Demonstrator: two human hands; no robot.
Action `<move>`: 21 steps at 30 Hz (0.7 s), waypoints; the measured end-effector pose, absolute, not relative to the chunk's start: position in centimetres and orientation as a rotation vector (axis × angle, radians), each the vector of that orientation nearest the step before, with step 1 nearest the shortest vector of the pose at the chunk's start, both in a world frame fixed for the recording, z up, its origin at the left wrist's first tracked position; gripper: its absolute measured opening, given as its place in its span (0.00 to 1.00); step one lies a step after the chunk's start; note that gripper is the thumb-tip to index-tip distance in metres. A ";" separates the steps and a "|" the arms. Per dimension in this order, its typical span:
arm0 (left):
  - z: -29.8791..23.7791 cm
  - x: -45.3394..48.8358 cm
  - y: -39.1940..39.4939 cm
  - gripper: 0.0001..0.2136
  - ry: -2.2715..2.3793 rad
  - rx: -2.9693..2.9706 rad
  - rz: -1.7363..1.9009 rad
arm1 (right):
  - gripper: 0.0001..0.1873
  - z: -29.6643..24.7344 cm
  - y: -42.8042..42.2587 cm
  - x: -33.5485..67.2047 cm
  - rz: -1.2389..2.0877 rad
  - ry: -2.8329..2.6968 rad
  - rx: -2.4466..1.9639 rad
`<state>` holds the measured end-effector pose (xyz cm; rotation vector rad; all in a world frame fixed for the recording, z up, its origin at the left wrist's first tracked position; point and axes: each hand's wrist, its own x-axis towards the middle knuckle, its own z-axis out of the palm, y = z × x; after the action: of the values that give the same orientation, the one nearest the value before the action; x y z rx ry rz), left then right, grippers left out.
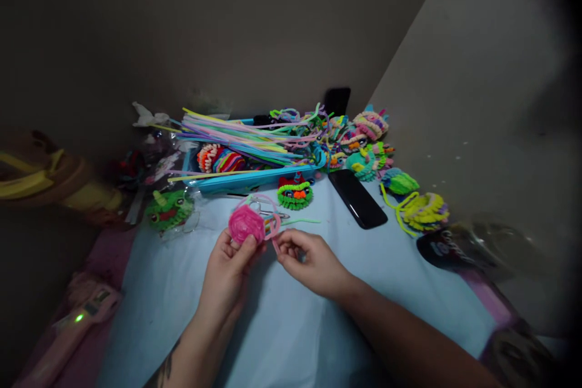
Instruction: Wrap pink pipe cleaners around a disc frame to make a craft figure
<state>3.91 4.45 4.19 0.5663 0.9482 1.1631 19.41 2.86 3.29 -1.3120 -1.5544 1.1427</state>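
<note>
Pink coil: the rolled fuzzy pink disc (245,223) is sitting at the left hand's fingertips, its spiral face showing above the thumb.
Left hand: this hand (231,257) is grasping the disc at its lower edge, thumb in front, remaining fingers partly hidden behind.
Light pink strand: the looped strand (273,228) is curling just beside the disc, its lower end running to the right hand's fingertips.
Right hand: this hand (309,254) is pinching the strand's end between thumb and curled fingers, near the left hand.
Beyond both hands: a metal tool (280,215) is lying partly hidden behind the disc; its type is not readable.
Owl-like figure: the green and red fuzzy piece (295,194) is resting straight beyond the right hand.
Black phone: the handset (358,199) is lying flat, beyond and right of the right hand.
Green figure: a fuzzy piece with a red mouth (170,210) is resting beyond and left of the left hand.
Blue basket: the container (254,180) is standing farther beyond both hands, bearing a bundle of pastel pipe cleaners (250,136).
Yellow figure: a ridged piece (425,212) is lying well right of the right hand.
Cloth: a pale blue cover (291,327) is spreading beneath both hands.
</note>
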 end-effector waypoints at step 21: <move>4.4 4.6 3.7 0.19 0.938 0.690 0.910 | 0.13 3.1 2.8 20.1 0.328 -1.581 -1.276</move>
<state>4.56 3.70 4.36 0.6898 0.9384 0.9101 20.07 2.77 3.07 -1.2757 -1.5814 0.3275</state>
